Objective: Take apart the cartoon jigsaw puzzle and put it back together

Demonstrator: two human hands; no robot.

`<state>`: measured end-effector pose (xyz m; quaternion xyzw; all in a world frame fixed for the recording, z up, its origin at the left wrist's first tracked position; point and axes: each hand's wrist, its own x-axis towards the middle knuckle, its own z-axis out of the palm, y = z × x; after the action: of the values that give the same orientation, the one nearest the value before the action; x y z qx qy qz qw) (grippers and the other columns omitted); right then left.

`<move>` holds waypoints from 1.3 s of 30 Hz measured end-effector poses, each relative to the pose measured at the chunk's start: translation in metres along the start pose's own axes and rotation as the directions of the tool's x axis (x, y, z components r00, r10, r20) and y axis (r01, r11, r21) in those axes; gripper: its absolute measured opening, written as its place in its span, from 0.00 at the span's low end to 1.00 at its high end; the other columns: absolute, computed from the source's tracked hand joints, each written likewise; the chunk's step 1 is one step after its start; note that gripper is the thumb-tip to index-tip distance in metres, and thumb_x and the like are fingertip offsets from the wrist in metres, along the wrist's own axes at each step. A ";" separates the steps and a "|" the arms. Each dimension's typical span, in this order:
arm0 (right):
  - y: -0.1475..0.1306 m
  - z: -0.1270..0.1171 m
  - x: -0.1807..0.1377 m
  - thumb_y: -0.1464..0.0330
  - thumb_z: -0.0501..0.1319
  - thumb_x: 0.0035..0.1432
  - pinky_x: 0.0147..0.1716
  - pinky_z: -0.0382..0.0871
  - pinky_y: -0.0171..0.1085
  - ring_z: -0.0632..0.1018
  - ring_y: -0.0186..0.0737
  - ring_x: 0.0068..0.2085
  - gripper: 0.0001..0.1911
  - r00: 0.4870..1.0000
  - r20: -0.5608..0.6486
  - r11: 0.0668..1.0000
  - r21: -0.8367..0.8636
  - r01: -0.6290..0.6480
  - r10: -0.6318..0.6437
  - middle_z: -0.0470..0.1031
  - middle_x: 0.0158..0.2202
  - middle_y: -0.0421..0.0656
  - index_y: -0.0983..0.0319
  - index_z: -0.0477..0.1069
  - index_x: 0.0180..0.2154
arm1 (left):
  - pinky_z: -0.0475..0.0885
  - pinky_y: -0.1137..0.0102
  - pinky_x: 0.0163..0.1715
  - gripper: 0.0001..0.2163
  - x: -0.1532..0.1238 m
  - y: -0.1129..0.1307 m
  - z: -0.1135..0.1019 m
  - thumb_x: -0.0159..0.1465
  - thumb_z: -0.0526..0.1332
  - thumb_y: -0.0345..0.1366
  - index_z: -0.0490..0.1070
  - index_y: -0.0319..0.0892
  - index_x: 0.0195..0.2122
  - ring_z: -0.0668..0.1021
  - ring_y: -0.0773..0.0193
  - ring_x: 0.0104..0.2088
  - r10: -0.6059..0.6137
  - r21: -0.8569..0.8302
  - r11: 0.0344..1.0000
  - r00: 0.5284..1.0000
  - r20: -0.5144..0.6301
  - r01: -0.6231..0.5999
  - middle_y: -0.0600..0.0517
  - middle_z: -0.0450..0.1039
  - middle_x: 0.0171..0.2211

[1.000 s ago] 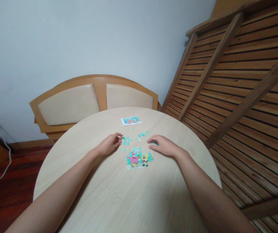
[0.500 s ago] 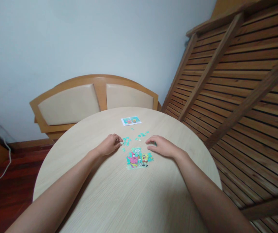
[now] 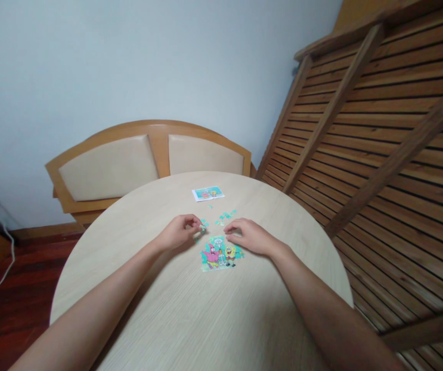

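Observation:
A partly joined jigsaw puzzle with cartoon figures, pink, yellow and turquoise, lies flat on the round table. Just beyond its left side, my left hand pinches a small puzzle piece between thumb and fingertips. My right hand hovers by the puzzle's upper right edge, thumb and fingers apart, with nothing seen between them. Several loose turquoise puzzle pieces are scattered behind the puzzle; others lie partly hidden beside my left fingers.
A picture card showing the same figures lies toward the far table edge. Behind the table stands a wooden headboard with cream panels against the wall. Slatted wooden boards lean at the right. A white cable hangs at the left.
My left hand has moved right with a puzzle piece in its fingertips, toward the puzzle's top. My right hand has shifted slightly left, bringing the hands closer together.

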<state>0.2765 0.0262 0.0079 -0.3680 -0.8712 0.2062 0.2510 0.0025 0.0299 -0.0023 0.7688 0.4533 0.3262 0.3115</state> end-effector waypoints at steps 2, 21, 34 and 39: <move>-0.008 0.004 0.001 0.66 0.63 0.60 0.47 0.70 0.40 0.79 0.43 0.44 0.11 0.999 -0.036 0.998 0.064 -0.005 0.007 0.81 0.43 0.47 0.62 0.78 0.43 | 0.71 0.70 0.32 0.10 0.000 0.007 0.007 0.60 0.64 0.42 0.74 0.38 0.34 0.77 0.64 0.30 -0.030 -0.097 0.995 1.000 0.005 0.030 0.49 0.79 0.30; -0.007 -0.008 -0.003 0.65 0.66 0.53 0.33 0.69 0.33 0.77 0.37 0.33 0.09 0.988 0.093 0.905 0.397 -0.149 0.122 0.77 0.30 0.41 0.64 0.71 0.32 | 0.64 0.57 0.60 0.20 -0.021 0.036 0.029 0.66 0.62 0.42 0.70 0.45 0.58 0.70 0.50 0.60 0.367 0.200 0.859 0.840 0.399 -0.471 0.41 0.68 0.60; -0.002 -0.013 -0.012 0.69 0.66 0.50 0.25 0.64 0.30 0.74 0.34 0.27 0.09 0.871 0.444 0.911 0.236 -0.339 0.209 0.78 0.28 0.40 0.64 0.78 0.36 | 0.58 0.53 0.66 0.20 -0.018 0.014 0.028 0.67 0.61 0.41 0.70 0.47 0.60 0.65 0.50 0.65 0.296 0.291 0.860 0.876 0.381 -0.418 0.43 0.62 0.65; 0.001 -0.009 -0.011 0.68 0.65 0.51 0.26 0.65 0.30 0.74 0.34 0.28 0.07 0.894 0.408 0.935 0.210 -0.287 0.183 0.77 0.27 0.40 0.64 0.77 0.34 | 0.57 0.52 0.66 0.20 -0.018 0.016 0.029 0.67 0.61 0.41 0.70 0.46 0.60 0.65 0.49 0.65 0.280 0.312 0.854 0.873 0.399 -0.417 0.42 0.63 0.65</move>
<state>0.2885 0.0197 0.0111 -0.3871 -0.8164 0.4176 0.0962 0.0260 0.0021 -0.0110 0.9295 0.2991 0.1440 0.1608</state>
